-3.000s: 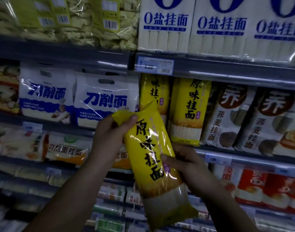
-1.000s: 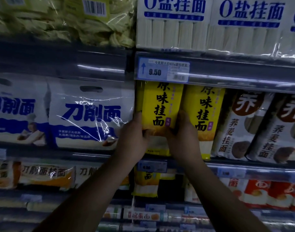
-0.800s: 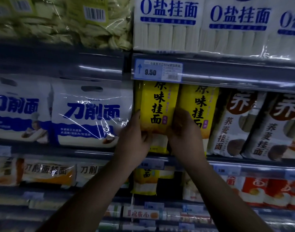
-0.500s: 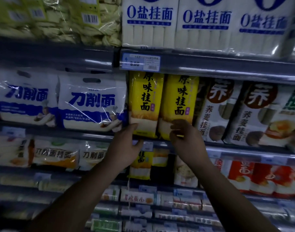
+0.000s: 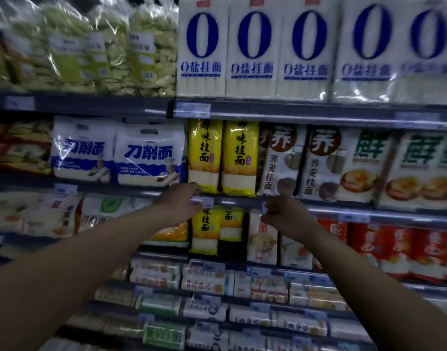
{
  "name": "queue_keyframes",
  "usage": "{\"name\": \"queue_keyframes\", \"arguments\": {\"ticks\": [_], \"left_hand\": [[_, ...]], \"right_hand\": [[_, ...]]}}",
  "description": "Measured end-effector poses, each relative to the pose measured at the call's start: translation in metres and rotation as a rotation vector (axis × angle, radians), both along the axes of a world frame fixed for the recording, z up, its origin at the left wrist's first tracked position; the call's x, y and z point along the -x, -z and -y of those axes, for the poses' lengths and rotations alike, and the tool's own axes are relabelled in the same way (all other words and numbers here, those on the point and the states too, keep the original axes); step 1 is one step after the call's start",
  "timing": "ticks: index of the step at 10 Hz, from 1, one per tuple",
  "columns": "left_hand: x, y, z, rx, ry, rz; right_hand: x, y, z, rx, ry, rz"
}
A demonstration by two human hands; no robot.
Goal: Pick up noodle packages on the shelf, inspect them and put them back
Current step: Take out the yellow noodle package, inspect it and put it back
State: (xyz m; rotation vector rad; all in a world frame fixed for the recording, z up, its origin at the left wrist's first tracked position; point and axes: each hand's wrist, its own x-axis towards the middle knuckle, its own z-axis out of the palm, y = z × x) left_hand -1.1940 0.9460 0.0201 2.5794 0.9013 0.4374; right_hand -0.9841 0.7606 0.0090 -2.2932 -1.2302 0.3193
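Currently the shelf (image 5: 306, 203) holds both yellow noodle packages (image 5: 204, 155) upright, side by side; no package is out for inspection. Left hand (image 5: 178, 206) is empty with fingers spread near the rail. Right hand (image 5: 284, 215) is loosely curled, empty.

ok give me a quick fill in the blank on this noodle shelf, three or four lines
1. The two tall yellow noodle packages stand ____ on the shelf.
2. Both hands, left hand and right hand, hold ____.
3. The big digit on the white noodle packs of the top shelf is ____.
4. Left of the yellow packages sit white bags with ____ lettering.

Missing words: upright; nothing; 0; blue
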Motion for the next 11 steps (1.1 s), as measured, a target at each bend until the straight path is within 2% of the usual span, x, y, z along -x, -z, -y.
{"name": "queue_keyframes", "arguments": {"ticks": [1,2,5,7,10,11], "left_hand": [[0.012,-0.023,0.022,-0.107,-0.009,0.002],[0.023,-0.04,0.049,-0.105,-0.007,0.035],[0.063,-0.08,0.155,-0.152,0.024,0.069],[0.071,-0.116,0.198,-0.203,-0.002,0.096],[0.06,-0.116,0.237,-0.149,-0.051,0.1],[0.057,-0.119,0.243,-0.133,-0.06,0.123]], "right_hand": [[0.011,-0.03,0.034,-0.037,0.017,0.11],[0.025,-0.045,0.069,-0.138,0.038,0.155],[0.067,-0.091,0.164,-0.188,0.11,0.205],[0.075,-0.115,0.206,-0.203,0.135,0.184],[0.068,-0.116,0.234,-0.24,0.12,0.13],[0.056,-0.138,0.245,-0.258,0.121,0.094]]}}
